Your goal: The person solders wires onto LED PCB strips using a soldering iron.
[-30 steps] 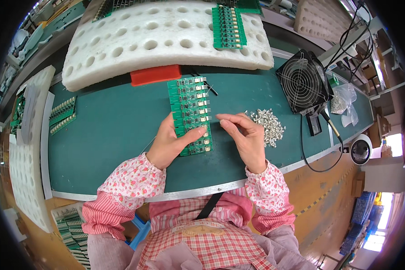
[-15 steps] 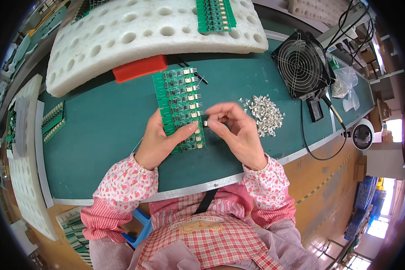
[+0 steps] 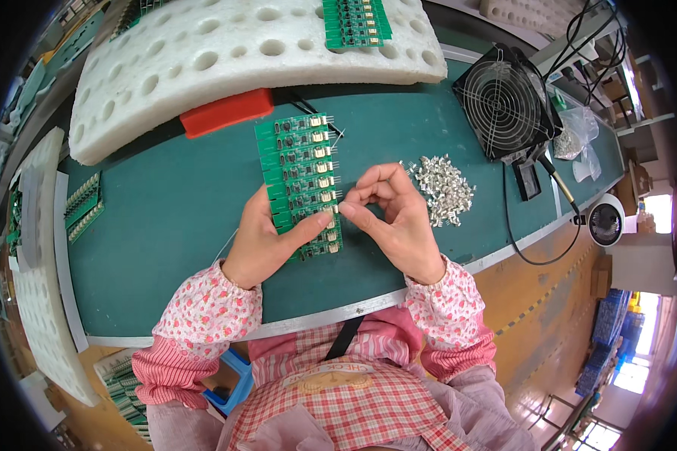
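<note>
A green circuit board panel (image 3: 299, 161) with rows of identical small boards is held above the table by my left hand (image 3: 267, 237). The left thumb presses on its lower face, and the fingers pass behind it. My right hand (image 3: 395, 222) is at the panel's right edge, thumb and forefinger pinched at one of the metal connectors there. What sits between those fingertips is mostly hidden; it looks like a small silver connector. Right of that hand lies a loose pile of small silver metal connectors (image 3: 444, 190).
A white foam block with holes (image 3: 237, 68) spans the back, with more green boards (image 3: 356, 24) on it. A red box (image 3: 227, 113) stands before it. At right are a black fan (image 3: 502, 105), a soldering iron (image 3: 558, 180) and a plastic bag (image 3: 577, 139). Boards (image 3: 85, 207) lie at left.
My right hand has closed in to the panel's right edge, bringing the small silver piece against it. The left hand keeps its hold on the panel.
</note>
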### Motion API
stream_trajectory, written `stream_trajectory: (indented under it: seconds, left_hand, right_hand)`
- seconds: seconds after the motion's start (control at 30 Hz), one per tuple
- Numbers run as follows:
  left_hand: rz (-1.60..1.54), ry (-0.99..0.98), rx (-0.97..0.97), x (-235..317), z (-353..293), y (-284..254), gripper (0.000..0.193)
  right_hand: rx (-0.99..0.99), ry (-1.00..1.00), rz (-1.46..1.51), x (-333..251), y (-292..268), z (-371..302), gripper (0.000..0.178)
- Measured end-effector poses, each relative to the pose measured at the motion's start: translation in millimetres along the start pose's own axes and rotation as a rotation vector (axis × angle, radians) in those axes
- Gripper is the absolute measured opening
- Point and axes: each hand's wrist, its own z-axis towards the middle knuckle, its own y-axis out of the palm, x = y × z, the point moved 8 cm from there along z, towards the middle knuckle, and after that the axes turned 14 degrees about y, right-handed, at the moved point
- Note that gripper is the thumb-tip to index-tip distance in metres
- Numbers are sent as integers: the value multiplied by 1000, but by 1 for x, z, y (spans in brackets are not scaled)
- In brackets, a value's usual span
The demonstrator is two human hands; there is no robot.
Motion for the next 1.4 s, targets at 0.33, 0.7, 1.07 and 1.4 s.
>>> stream_trajectory:
  seconds: [0.33,0.7,1.07,1.4]
  left_hand:
    - [4,-9,-26,1,2,6,34]
    - [-130,-20,150,0,1,-9,34]
    - [-169,-28,49,0,3,-4,46]
    - [-149,-8,23,-8,1,1,41]
  right_hand:
    - [65,-92,-60,-6,-4,-4,26]
    - [758,-345,-814,-32,-78,-39,16]
    - [667,-524,-1221,-40,-48,-8,12]
    - [558,-417,-844,-42,-48,-10,10]
